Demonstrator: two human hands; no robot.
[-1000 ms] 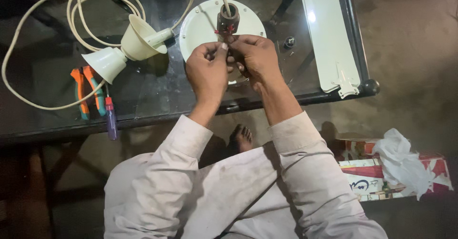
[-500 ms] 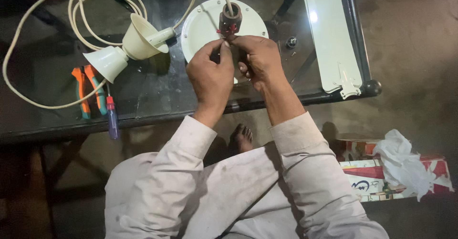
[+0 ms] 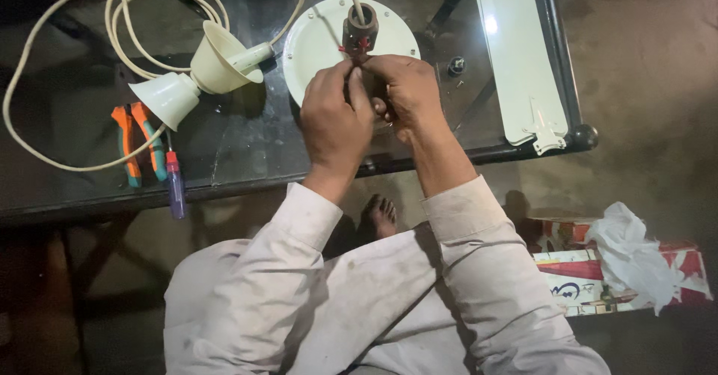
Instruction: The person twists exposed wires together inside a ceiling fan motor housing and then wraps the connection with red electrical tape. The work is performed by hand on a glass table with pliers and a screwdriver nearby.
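1. Bench [image 3: 247, 162] of dark glass carries a round white fan motor housing [image 3: 318, 42]; pressing could slide it.
2. Left hand [image 3: 336, 117] and right hand [image 3: 407, 91] pinch red wires [image 3: 359, 46] at its brown shaft [image 3: 360, 27]; strands might snap.
3. Loose screw [image 3: 456, 65] nearby could roll off.

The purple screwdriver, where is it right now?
In the head view, the purple screwdriver lies at the glass table's near edge, left of both hands, beside the orange-handled pliers.
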